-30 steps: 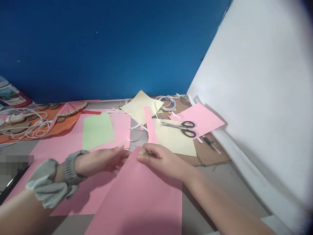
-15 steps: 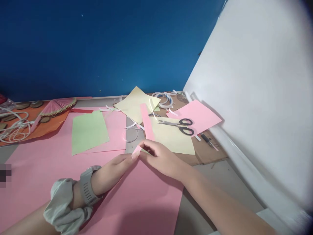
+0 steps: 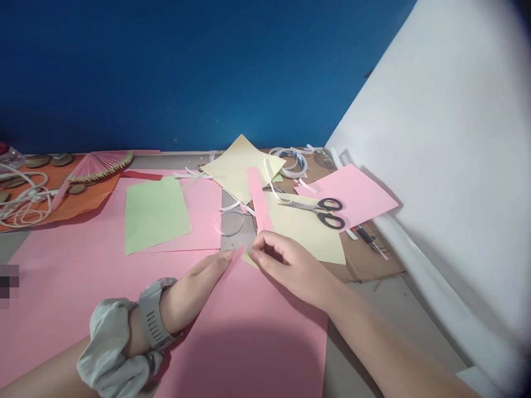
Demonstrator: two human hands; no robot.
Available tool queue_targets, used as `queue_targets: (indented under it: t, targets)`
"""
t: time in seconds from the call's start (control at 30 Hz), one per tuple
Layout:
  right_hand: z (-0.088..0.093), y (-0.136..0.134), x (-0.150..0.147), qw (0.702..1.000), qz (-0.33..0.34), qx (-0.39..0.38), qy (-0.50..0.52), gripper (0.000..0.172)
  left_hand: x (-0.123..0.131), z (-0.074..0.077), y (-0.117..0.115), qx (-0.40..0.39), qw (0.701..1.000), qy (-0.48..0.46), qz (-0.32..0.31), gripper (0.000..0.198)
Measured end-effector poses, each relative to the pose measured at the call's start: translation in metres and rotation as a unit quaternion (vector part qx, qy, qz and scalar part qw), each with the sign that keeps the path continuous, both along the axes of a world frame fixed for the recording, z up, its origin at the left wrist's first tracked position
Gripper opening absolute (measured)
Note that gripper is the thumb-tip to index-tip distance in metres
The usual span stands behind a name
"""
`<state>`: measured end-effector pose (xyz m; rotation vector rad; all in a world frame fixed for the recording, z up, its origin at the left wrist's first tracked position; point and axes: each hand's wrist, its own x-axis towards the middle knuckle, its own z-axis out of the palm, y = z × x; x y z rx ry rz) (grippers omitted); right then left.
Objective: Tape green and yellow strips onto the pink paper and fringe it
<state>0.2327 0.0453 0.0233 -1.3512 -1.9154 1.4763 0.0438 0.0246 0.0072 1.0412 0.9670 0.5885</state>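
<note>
Above the large pink sheet (image 3: 249, 309), my left hand (image 3: 194, 284) pinches a small pink piece of paper (image 3: 238, 255), seen nearly edge-on and slightly blurred. My right hand (image 3: 288, 262) is just to its right, thumb and fingertips pressed together. A pale yellow-green sliver (image 3: 250, 261) shows between the hands, by the right fingertips; I cannot tell whether it is part of the pink piece. A pink paper strip (image 3: 259, 204) lies just beyond my right hand. Scissors (image 3: 309, 206) with black handles rest on a pale yellow sheet (image 3: 309, 237).
A green sheet (image 3: 155, 215) lies at left, near a folded pink paper fan (image 3: 99, 167) and a white cable (image 3: 29, 202) on orange paper (image 3: 89, 207). Tape rolls (image 3: 295, 162), another pink sheet (image 3: 352, 193) and a black-handled craft knife (image 3: 367, 237) lie on cardboard (image 3: 373, 271). A blue wall stands behind.
My right hand has drawn slightly away to the right from my left, opening a gap between the fingertips. The small pink piece is now turned more edge-on. The view has shifted a little.
</note>
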Motion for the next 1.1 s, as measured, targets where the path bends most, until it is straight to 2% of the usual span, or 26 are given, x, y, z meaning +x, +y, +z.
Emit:
queue_targets:
  t: [0.27,0.47,0.67,0.83,1.0,1.1]
  targets:
    - [-0.001,-0.004,-0.002,1.000,0.017,0.010,0.008,0.026,0.003,-0.005,0.000,0.083,0.994,0.067,-0.004,0.033]
    - [-0.003,-0.004,-0.003,0.999,0.030,0.014,0.024,0.020,0.006,-0.008,-0.003,0.090,0.993,0.079,0.006,0.037]
    - [0.001,-0.005,0.000,0.999,0.040,-0.015,0.029,0.035,0.004,-0.010,-0.004,0.155,0.980,0.125,0.001,0.041]
    - [0.003,-0.006,0.000,0.997,0.076,-0.003,0.005,0.027,0.004,-0.009,-0.005,0.196,0.966,0.169,-0.009,0.039]
    - [0.004,-0.005,-0.001,0.996,0.092,0.005,-0.010,0.027,0.003,-0.011,-0.007,0.233,0.959,0.160,0.019,0.032]
    - [0.004,-0.004,0.000,0.995,0.100,0.001,-0.020,0.026,0.002,-0.012,-0.007,0.251,0.955,0.160,0.016,0.030]
